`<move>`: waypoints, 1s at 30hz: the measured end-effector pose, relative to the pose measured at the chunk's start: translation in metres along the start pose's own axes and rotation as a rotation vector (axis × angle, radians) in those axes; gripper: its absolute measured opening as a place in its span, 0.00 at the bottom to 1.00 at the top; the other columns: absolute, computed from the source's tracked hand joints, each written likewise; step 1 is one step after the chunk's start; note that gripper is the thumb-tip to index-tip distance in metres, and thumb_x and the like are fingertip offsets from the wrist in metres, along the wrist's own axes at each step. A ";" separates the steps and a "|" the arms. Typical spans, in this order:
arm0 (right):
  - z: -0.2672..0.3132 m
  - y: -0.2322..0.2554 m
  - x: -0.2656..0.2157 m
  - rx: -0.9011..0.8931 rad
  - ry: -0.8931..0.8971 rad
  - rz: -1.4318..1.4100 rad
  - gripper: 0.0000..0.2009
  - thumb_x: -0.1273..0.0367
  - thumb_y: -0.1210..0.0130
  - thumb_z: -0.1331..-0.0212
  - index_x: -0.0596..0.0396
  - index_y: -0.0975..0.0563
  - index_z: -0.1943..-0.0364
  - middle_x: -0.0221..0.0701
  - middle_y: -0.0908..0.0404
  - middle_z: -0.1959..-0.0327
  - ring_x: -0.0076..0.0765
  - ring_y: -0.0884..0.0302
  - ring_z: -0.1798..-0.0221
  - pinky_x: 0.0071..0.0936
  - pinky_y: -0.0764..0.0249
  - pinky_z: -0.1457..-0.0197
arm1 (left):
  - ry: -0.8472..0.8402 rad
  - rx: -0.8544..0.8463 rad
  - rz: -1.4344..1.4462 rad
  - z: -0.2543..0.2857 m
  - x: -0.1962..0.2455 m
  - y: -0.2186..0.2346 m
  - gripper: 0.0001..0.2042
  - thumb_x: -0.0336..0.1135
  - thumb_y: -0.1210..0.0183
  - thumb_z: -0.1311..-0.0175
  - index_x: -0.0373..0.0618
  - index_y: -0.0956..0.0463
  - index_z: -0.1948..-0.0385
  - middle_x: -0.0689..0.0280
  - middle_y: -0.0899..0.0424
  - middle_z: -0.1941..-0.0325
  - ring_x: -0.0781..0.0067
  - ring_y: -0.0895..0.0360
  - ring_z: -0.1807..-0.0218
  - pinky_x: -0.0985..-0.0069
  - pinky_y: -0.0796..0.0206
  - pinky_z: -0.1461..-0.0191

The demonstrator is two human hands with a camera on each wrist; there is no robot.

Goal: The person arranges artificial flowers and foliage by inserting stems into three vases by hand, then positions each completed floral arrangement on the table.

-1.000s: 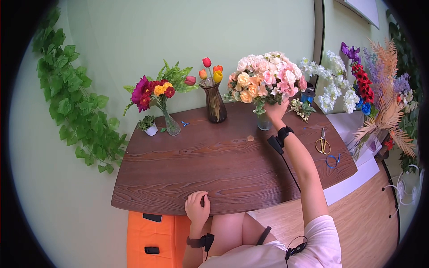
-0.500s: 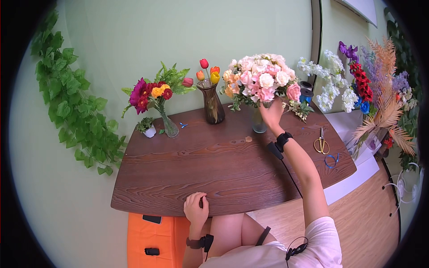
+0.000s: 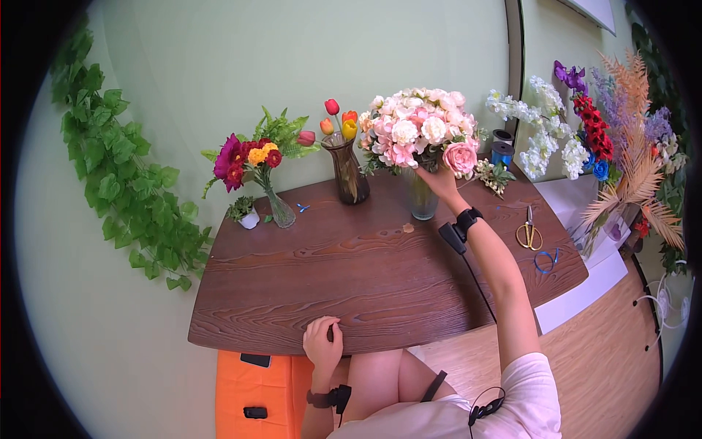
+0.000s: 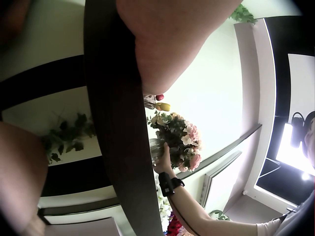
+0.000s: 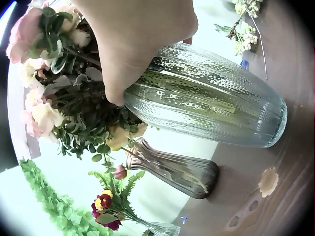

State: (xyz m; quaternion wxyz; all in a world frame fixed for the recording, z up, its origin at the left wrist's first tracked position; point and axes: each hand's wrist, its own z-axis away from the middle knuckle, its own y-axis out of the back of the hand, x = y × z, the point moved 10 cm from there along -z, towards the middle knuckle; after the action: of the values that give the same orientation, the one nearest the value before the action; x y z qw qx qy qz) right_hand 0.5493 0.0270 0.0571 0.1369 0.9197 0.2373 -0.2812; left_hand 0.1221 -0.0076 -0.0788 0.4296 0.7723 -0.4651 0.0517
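Observation:
My right hand [image 3: 440,183] grips a clear textured glass vase [image 3: 423,203] near its top, just under a full bouquet of pink, white and peach flowers [image 3: 417,124]. In the right wrist view, the thumb lies across the upper wall of the vase [image 5: 216,98], while the other fingers are mostly hidden. Its base stands on the dark wooden table [image 3: 307,271]. A large pink rose [image 3: 460,159] hangs over the hand on the right side. At the table's front edge, my left hand [image 3: 322,342] rests with loosely curled fingers and holds nothing.
Left of the bouquet stand a dark vase of tulips [image 3: 349,179], a small vase of mixed flowers [image 3: 280,208] and a potted succulent [image 3: 244,214]. To the right lie white-berried sprigs [image 3: 495,178], gold-handled scissors [image 3: 528,233] and blue ribbon [image 3: 545,261]; ribbon spools [image 3: 502,150] stand behind.
The bouquet and vase have turned under my right hand, bringing the large pink rose round to the front and the peach blooms out of sight. The vase has shifted slightly left and nearer. My left hand stays put.

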 end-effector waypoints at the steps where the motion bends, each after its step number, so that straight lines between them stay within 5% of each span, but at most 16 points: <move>1: 0.000 -0.004 0.009 -0.057 -0.050 0.008 0.24 0.59 0.37 0.55 0.59 0.27 0.56 0.36 0.23 0.59 0.35 0.28 0.50 0.30 0.32 0.49 | -0.001 -0.001 -0.002 0.000 0.000 0.000 0.04 0.30 0.45 0.49 0.49 0.23 0.71 0.69 0.20 0.65 0.66 0.26 0.58 0.71 0.37 0.55; 5: 0.007 -0.014 0.022 -0.131 0.064 0.207 0.21 0.62 0.41 0.50 0.58 0.29 0.54 0.37 0.26 0.54 0.35 0.30 0.49 0.31 0.31 0.50 | 0.011 -0.014 0.017 -0.003 0.001 -0.002 0.04 0.29 0.45 0.48 0.48 0.23 0.71 0.68 0.20 0.66 0.65 0.26 0.58 0.70 0.37 0.55; 7: 0.019 -0.047 0.065 -0.400 -0.206 -0.228 0.20 0.62 0.48 0.47 0.57 0.32 0.52 0.38 0.30 0.52 0.37 0.31 0.49 0.34 0.31 0.49 | 0.020 -0.025 0.035 -0.006 -0.001 -0.003 0.04 0.29 0.45 0.48 0.47 0.23 0.71 0.67 0.21 0.66 0.64 0.26 0.58 0.70 0.37 0.54; 8: 0.021 -0.053 0.105 -0.307 -0.023 -0.452 0.19 0.62 0.53 0.47 0.57 0.34 0.52 0.39 0.31 0.51 0.39 0.31 0.48 0.37 0.31 0.49 | 0.062 -0.088 0.161 -0.010 -0.006 -0.009 0.05 0.28 0.45 0.48 0.46 0.24 0.70 0.65 0.21 0.66 0.62 0.26 0.58 0.69 0.37 0.54; 11: 0.044 -0.083 0.203 -0.346 -0.125 -0.211 0.15 0.64 0.57 0.42 0.57 0.30 0.54 0.38 0.25 0.59 0.36 0.28 0.52 0.28 0.27 0.54 | 0.038 -0.152 0.293 -0.035 0.012 -0.009 0.06 0.28 0.45 0.47 0.44 0.25 0.67 0.61 0.22 0.65 0.59 0.27 0.57 0.68 0.37 0.53; 12: 0.053 -0.089 0.194 -0.526 -0.215 -0.177 0.17 0.61 0.54 0.44 0.58 0.30 0.54 0.38 0.25 0.58 0.34 0.27 0.55 0.29 0.27 0.55 | -0.030 -0.160 0.297 -0.048 0.028 -0.003 0.07 0.28 0.45 0.47 0.43 0.25 0.65 0.59 0.22 0.64 0.57 0.28 0.57 0.68 0.37 0.53; 13: 0.057 -0.090 0.177 -0.549 0.066 -0.005 0.22 0.57 0.49 0.47 0.59 0.30 0.54 0.38 0.25 0.58 0.33 0.25 0.58 0.30 0.26 0.60 | -0.105 -0.141 0.290 -0.062 0.044 0.004 0.09 0.28 0.45 0.48 0.42 0.26 0.64 0.59 0.23 0.62 0.56 0.28 0.55 0.67 0.38 0.51; 15: 0.069 -0.091 0.157 -0.489 0.291 0.153 0.25 0.53 0.50 0.49 0.60 0.30 0.55 0.41 0.26 0.60 0.36 0.25 0.64 0.30 0.28 0.66 | -0.240 -0.107 0.242 -0.092 0.075 0.018 0.14 0.29 0.42 0.50 0.42 0.28 0.59 0.58 0.26 0.56 0.56 0.31 0.50 0.65 0.41 0.47; 17: 0.081 -0.096 0.171 -0.554 -0.098 -0.154 0.27 0.50 0.55 0.48 0.60 0.30 0.56 0.43 0.26 0.62 0.41 0.27 0.68 0.31 0.30 0.71 | -0.375 -0.022 0.158 -0.121 0.116 0.033 0.22 0.31 0.40 0.53 0.44 0.32 0.52 0.58 0.31 0.48 0.55 0.35 0.44 0.63 0.44 0.43; 19: 0.098 -0.108 0.162 -0.717 -0.088 -0.123 0.27 0.49 0.61 0.45 0.61 0.31 0.55 0.46 0.26 0.62 0.44 0.28 0.71 0.32 0.31 0.76 | -0.524 0.078 0.046 -0.143 0.156 0.040 0.35 0.33 0.35 0.58 0.44 0.40 0.44 0.54 0.41 0.39 0.50 0.44 0.38 0.59 0.50 0.38; 21: 0.113 -0.110 0.152 -0.720 -0.301 -0.434 0.26 0.51 0.64 0.43 0.61 0.31 0.56 0.45 0.25 0.64 0.44 0.28 0.72 0.31 0.30 0.76 | -0.705 0.173 -0.039 -0.159 0.189 0.043 0.41 0.36 0.31 0.64 0.49 0.43 0.41 0.51 0.47 0.36 0.48 0.46 0.36 0.56 0.52 0.38; 23: 0.117 -0.106 0.139 -0.722 -0.290 -0.418 0.25 0.51 0.64 0.43 0.61 0.31 0.56 0.45 0.25 0.64 0.44 0.28 0.72 0.31 0.31 0.76 | -0.787 0.246 -0.013 -0.175 0.216 0.054 0.38 0.35 0.33 0.62 0.50 0.41 0.42 0.53 0.42 0.38 0.54 0.44 0.37 0.55 0.53 0.38; 25: 0.140 -0.085 0.125 -0.718 -0.283 -0.393 0.25 0.52 0.63 0.44 0.60 0.31 0.56 0.45 0.26 0.63 0.44 0.28 0.71 0.31 0.31 0.74 | -0.941 0.345 -0.327 -0.177 0.242 0.047 0.30 0.32 0.38 0.57 0.50 0.35 0.45 0.59 0.34 0.44 0.61 0.40 0.38 0.55 0.54 0.38; 26: 0.135 -0.100 0.120 -0.715 -0.282 -0.383 0.24 0.52 0.62 0.44 0.60 0.31 0.56 0.45 0.26 0.63 0.44 0.28 0.70 0.31 0.31 0.73 | -0.930 0.345 -0.268 -0.179 0.244 0.047 0.23 0.30 0.43 0.54 0.49 0.29 0.50 0.65 0.27 0.55 0.66 0.33 0.46 0.59 0.47 0.42; 30: 0.140 -0.092 0.100 -0.697 -0.271 -0.362 0.23 0.54 0.60 0.44 0.60 0.31 0.55 0.44 0.26 0.62 0.44 0.28 0.68 0.31 0.31 0.70 | -0.917 0.333 -0.150 -0.177 0.234 0.050 0.15 0.27 0.43 0.56 0.46 0.25 0.62 0.66 0.27 0.65 0.66 0.28 0.61 0.71 0.35 0.56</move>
State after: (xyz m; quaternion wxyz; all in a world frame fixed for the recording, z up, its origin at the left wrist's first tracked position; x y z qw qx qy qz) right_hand 0.5118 0.0877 -0.1248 0.4185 0.7163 0.4561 -0.3221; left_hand 0.2717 -0.0498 0.1750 0.0539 0.8049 -0.5350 -0.2510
